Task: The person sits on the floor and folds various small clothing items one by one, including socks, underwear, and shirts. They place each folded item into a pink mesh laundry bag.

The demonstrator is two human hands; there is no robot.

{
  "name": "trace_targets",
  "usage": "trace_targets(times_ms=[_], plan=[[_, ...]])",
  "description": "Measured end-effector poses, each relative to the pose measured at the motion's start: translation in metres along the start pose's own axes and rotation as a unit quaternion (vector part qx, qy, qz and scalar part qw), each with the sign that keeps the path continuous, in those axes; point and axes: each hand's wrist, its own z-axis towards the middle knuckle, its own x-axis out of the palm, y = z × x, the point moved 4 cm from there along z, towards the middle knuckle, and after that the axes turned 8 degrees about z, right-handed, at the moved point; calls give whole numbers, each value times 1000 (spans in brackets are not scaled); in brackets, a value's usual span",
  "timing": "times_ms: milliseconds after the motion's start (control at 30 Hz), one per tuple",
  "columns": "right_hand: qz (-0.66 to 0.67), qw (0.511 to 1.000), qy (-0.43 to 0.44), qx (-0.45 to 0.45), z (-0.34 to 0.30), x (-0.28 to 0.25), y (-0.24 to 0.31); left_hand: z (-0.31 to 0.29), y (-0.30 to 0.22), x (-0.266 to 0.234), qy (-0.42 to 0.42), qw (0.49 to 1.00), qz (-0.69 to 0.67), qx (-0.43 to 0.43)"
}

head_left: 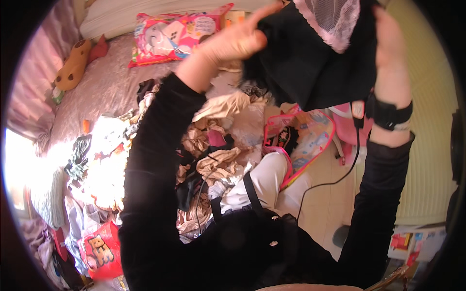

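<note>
Up at the top of the head view I hold a black garment (310,77) stretched between both hands. A pink lace-edged mesh panel (335,24) shows on its front. My left hand (233,41) is at the garment's left edge, thumb against the cloth; its fingertips reach the picture's rim. At the right edge, my right hand (388,41) grips the cloth, its fingers partly hidden by fabric and the rim. Beneath the garment lies a heap of crumpled tan and dark clothes (218,162). Beside my knee is a clear printed bag with pink edging (313,143).
A pink plastic package (170,36) and a tan plush toy (73,65) lie on the bed (116,63). More clothes are piled in bright light at left, near a red packet (102,250). A black cable (335,182) hangs from my right wrist strap (388,111).
</note>
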Motion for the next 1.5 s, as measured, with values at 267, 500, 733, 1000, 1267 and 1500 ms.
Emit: trace_targets(times_ms=[267,500,733,1000,1267,1500], plan=[[-213,960,-180,3,-51,-85,84,-132,110,101,236,892,126,-365],[-242,919,-310,18,-76,-133,73,-78,102,7,21,924,60,-376],[-296,928,25,225,-92,-23,-135,7,35,85,53,946,-86,-307],[81,932,-293,197,-97,-73,-125,-59,71,101,-38,998,-3,-48],[-114,905,-405,71,-128,-119,-97,-159,139,205,-83,889,-334,-303],[-173,874,-436,130,-196,-150,-103,-232,135,133,-84,858,-111,-494]])
